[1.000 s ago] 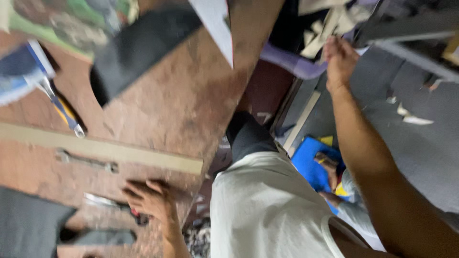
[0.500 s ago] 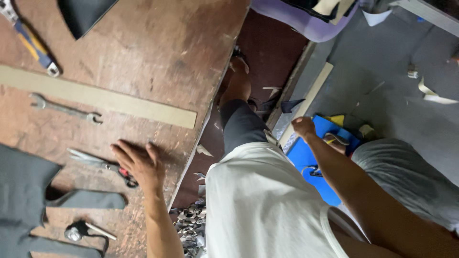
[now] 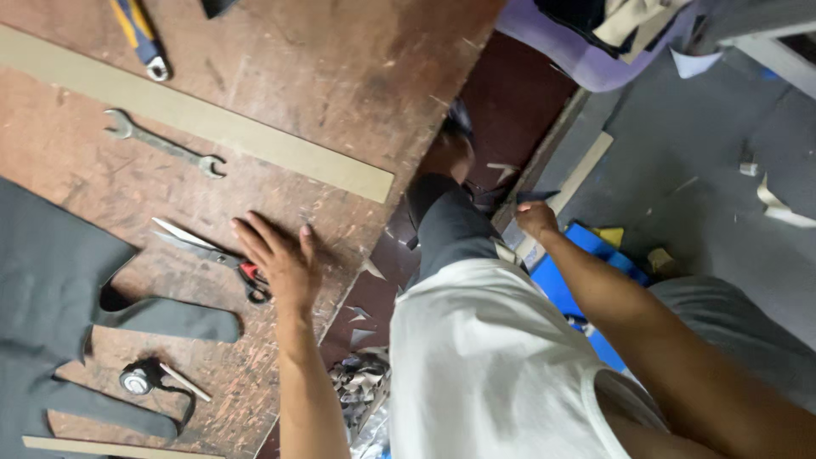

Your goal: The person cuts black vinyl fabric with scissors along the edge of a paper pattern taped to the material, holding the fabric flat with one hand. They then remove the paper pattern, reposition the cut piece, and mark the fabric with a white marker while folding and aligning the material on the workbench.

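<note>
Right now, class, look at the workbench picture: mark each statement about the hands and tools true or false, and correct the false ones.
1. The left hand lies flat on the wooden table, beside the scissors. True.
2. The right hand grips the wrench. False: the wrench lies alone on the table; the right hand reaches down off the table's edge, near a strip of wood on the floor.
3. The scissors have red in their handles. True.
4. The long flat strip stands upright. False: it lies flat on the table, beyond the wrench.
5. Dark grey cloth lies at the table's left. True.
</note>
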A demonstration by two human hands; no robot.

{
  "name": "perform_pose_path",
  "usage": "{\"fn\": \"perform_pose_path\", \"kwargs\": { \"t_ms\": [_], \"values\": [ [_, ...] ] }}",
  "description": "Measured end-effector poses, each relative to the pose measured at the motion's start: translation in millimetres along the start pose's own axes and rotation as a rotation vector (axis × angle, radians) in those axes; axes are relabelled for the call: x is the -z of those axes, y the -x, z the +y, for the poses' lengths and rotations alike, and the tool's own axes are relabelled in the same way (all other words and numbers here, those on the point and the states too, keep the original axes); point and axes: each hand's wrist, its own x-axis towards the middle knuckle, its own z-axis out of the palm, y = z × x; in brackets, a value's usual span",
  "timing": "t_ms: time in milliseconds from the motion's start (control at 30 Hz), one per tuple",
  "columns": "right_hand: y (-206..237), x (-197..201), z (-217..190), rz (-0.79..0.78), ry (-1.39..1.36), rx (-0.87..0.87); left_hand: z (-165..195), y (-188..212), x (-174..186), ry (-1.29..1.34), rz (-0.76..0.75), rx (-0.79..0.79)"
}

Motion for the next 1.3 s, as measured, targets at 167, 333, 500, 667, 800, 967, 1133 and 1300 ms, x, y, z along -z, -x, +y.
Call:
{"fn": "perform_pose_path", "kwargs": {
  "t_ms": [167,333,500,667,800,967,1133,1300],
  "values": [
    [2,-8,-16,0.039,-0.088,0.022,-1,-2,2,0.028,0.0,0.032],
    [11,-20,-33,-0.01,0.085,0.127,0,-3,5,0.041,0.006,0.034],
    [16,-24,-81,-0.082,0.174,0.268,-2,-5,7,0.035,-0.04,0.073],
    [-2,-35,-188,-0.105,0.203,0.733,-4,-1,8,0.049,0.051,0.026],
    [8,-26,-224,-0.116,0.309,0.905,0,-2,13,0.071,0.131,-0.027],
    [48,-24,-214,-0.269,0.308,0.586,1,-6,42,0.125,0.13,0.078],
    [58,-4,-212,-0.533,0.472,0.719,-7,14,88,0.479,0.323,0.134],
    [61,21,-254,-0.686,0.852,0.744,-17,62,116,0.529,0.597,0.293]
  ]
}}
